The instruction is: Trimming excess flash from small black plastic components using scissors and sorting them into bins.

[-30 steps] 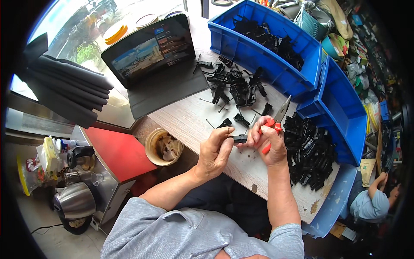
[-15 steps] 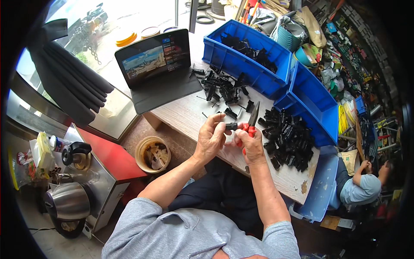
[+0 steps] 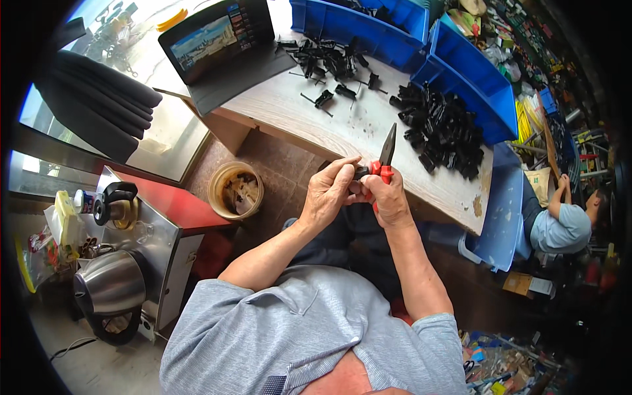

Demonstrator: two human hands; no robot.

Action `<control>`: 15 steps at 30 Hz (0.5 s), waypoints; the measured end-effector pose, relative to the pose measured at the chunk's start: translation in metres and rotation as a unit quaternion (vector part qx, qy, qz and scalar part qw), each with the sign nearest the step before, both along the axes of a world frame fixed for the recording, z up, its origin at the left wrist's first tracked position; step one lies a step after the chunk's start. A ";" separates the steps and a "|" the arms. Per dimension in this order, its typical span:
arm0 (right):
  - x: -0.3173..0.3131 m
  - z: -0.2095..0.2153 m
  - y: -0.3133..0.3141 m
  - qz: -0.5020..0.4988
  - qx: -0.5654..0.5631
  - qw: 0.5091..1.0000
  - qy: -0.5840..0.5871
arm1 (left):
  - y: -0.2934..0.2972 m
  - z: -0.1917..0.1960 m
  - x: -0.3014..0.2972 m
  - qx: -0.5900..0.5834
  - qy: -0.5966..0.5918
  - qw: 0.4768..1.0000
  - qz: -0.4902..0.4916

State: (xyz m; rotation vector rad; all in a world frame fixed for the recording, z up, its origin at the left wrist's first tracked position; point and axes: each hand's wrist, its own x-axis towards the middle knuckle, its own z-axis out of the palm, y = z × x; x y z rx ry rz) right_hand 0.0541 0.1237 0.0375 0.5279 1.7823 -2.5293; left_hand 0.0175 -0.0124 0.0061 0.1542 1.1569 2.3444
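Note:
My left hand (image 3: 326, 195) is closed, thumb and fingers pinching a small black plastic part (image 3: 360, 172) that is mostly hidden. My right hand (image 3: 390, 199) grips long-nose pliers (image 3: 389, 146) by their red handles, the dark jaws pointing up and away from me. Both hands meet over my lap, just off the table's near edge. Beyond them a dense heap of black plastic parts (image 3: 442, 128) lies on the right of the pale table (image 3: 375, 122). Farther back, a looser group of similar parts (image 3: 322, 59) lies among thin screws or pins.
A tablet on a folding cover (image 3: 207, 43) stands at the back left. Blue bins (image 3: 477, 82) line the far right side, one with black parts. A stained bucket (image 3: 217, 187) is on the floor, beside a cabinet with a kettle (image 3: 112, 286). Another person (image 3: 559, 227) sits far right.
The view has tilted, so the table sits higher in the picture. My hands have drawn back from over the table toward my lap, still holding the black part and the pliers.

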 end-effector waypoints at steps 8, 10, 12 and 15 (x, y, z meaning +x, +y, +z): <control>0.040 -0.013 -0.010 -0.050 0.012 0.999 -0.018 | -0.009 -0.006 0.017 -0.045 -0.102 0.988 -0.109; 0.046 -0.015 -0.014 -0.059 0.004 0.998 -0.022 | -0.008 -0.015 0.016 -0.062 -0.134 0.982 -0.122; 0.050 -0.015 -0.016 -0.065 0.007 0.997 -0.042 | -0.001 -0.009 0.019 -0.079 -0.154 0.978 -0.118; 0.055 -0.025 -0.019 -0.102 0.024 0.993 -0.062 | 0.007 -0.008 0.019 -0.070 -0.234 0.962 -0.119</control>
